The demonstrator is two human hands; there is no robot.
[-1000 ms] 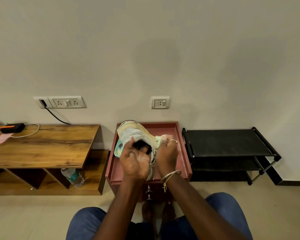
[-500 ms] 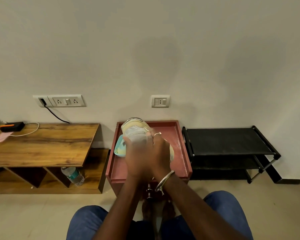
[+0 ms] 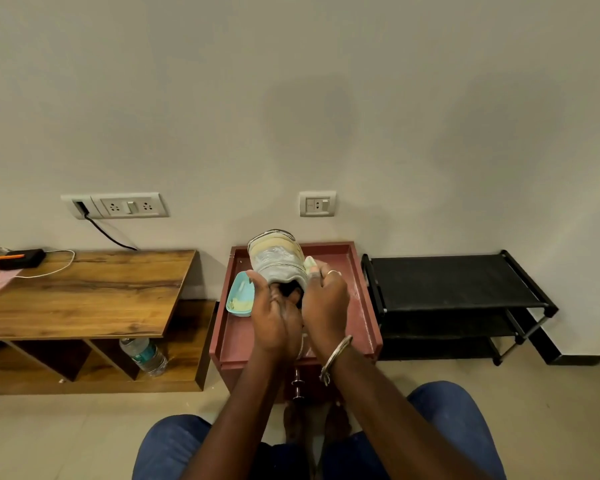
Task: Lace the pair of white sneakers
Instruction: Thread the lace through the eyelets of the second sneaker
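sneaker [image 3: 276,261], white and worn, is held up over the red tray [image 3: 364,306], toe end pointing away from the person and its dark opening toward them. left hand [image 3: 274,317] grips the collar, fingers curled into the opening. right hand [image 3: 326,303] grips the shoe's right side with curled fingers; a pale bit shows at its fingertips, too small to tell what it is. a light blue dish [image 3: 239,299] lies in the tray, just left of the hands. wooden table [image 3: 84,292] stands to the left, black shoe rack [image 3: 454,282] to the right.
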